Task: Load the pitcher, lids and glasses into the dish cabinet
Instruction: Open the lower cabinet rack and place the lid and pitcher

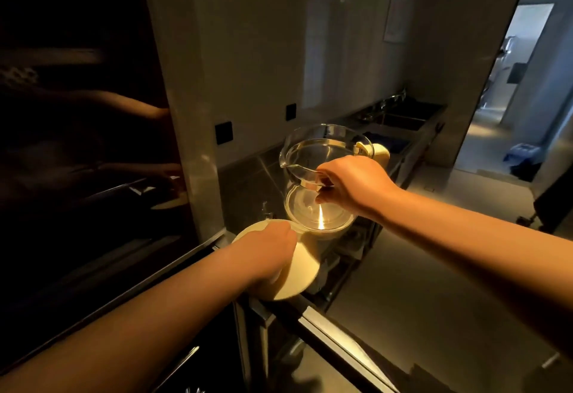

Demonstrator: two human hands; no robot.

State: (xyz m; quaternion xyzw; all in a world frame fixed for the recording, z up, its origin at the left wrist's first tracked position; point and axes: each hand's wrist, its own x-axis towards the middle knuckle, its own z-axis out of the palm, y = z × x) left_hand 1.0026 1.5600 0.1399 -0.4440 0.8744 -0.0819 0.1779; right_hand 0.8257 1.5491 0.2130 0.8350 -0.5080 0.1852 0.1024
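A clear glass pitcher (313,148) with a pale wooden handle stands on the dark counter (245,175), seen from above. My right hand (350,185) pinches its near rim between thumb and fingers. My left hand (269,250) rests on a round pale lid (302,268), fingers curled over its edge, just in front of the pitcher at the counter's corner. The dish cabinet (77,144) is the dark opening at the left; its inside is too dim to make out.
A pale pillar (186,98) separates the cabinet from the counter. Two black wall sockets (224,132) sit on the backsplash. A sink (400,120) with a tap lies farther along the counter. A bright doorway (521,82) opens at the right.
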